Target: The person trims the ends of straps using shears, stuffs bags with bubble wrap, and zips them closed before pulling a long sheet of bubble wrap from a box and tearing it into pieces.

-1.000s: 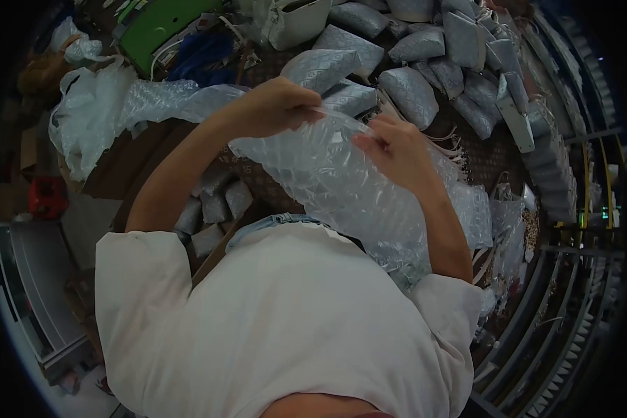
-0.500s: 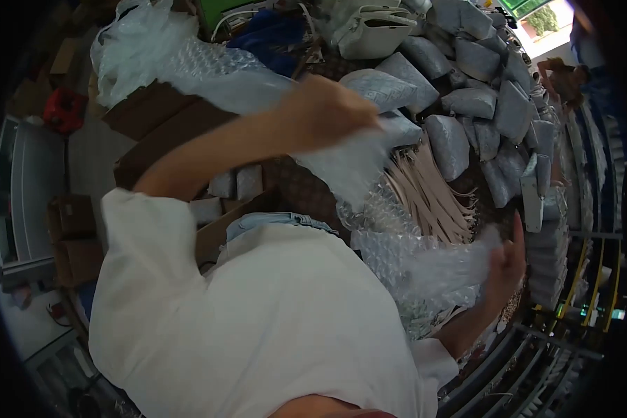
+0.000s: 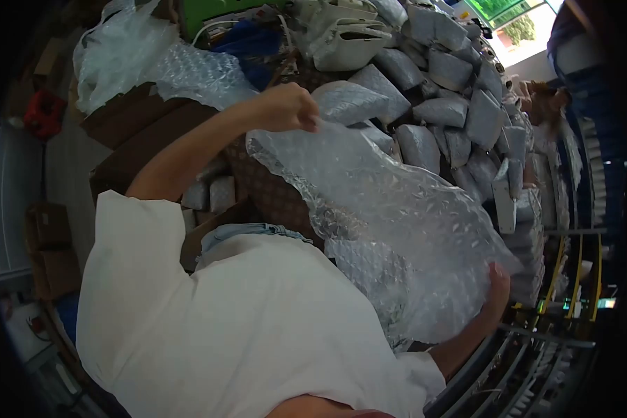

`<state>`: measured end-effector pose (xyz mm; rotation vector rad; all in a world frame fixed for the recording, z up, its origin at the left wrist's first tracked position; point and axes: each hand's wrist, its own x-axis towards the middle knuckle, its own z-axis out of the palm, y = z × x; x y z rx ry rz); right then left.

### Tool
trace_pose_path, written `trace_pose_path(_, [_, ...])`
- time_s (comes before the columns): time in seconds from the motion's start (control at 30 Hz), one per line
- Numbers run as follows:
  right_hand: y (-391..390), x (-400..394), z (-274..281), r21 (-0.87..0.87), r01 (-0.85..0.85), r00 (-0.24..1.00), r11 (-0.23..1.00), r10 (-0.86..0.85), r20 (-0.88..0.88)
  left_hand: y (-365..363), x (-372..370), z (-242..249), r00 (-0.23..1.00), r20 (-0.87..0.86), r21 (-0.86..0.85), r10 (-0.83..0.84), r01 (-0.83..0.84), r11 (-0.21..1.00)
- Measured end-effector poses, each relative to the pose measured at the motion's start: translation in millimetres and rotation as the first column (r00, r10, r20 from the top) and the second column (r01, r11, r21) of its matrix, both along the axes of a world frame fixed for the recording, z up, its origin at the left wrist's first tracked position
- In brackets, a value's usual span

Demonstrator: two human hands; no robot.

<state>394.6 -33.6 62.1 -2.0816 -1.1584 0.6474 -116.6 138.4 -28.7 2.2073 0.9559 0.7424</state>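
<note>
Bubble wrap (image 3: 390, 209) clear, crinkled (spread wide)

light: dim, cool indoor | source: bright overexposed window (image 3: 515, 17) top right | lens: strong fisheye, black vignetted corners | focus: soft at edges

The left hand (image 3: 285, 106) and right hand (image 3: 496, 291) have drawn apart, spreading the bubble wrap sheet (image 3: 390, 216) wide.

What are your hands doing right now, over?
Left hand pinching the bubble wrap top corner. Right hand gripping its lower edge. Sheet spread wide. Wrapped bags piled behind, nothing blocking.
</note>
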Motion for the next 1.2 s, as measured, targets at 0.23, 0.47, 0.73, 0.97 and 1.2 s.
trace_pose_path(0.23, [44.4,-24.3,-8.7,0.155,0.042,0.163,0.987,-0.16,0.974,8.1,24.0,33.5,0.994,-0.072,-0.157,-0.087,0.074,0.985])
trace_pose_path(0.47, [71.3,-242.2,15.5,0.284,-0.815,0.575,0.506,0.638,0.513,-1.6,70.4,54.1,0.968,-0.047,-0.111,-0.245,0.239,0.965])
trace_pose_path(0.73, [124.6,-218.0,-43.1,0.181,-0.849,0.526,0.497,0.827,0.196,5.6,22.1,46.1,0.952,-0.199,0.175,-0.231,0.267,0.948])
trace_pose_path(0.97, [96.9,-197.8,-30.2,0.243,-0.849,0.524,0.469,0.694,0.493,-36.1,25.9,46.6,0.98,-0.117,0.384,-0.162,0.195,0.902])
trace_pose_path(1.2, [35.3,27.8,-26.6,0.638,-0.012,0.999,0.77,0.035,-0.023,-3.5,-103.7,67.4,0.831,0.295,0.433,0.471,-0.556,0.71])
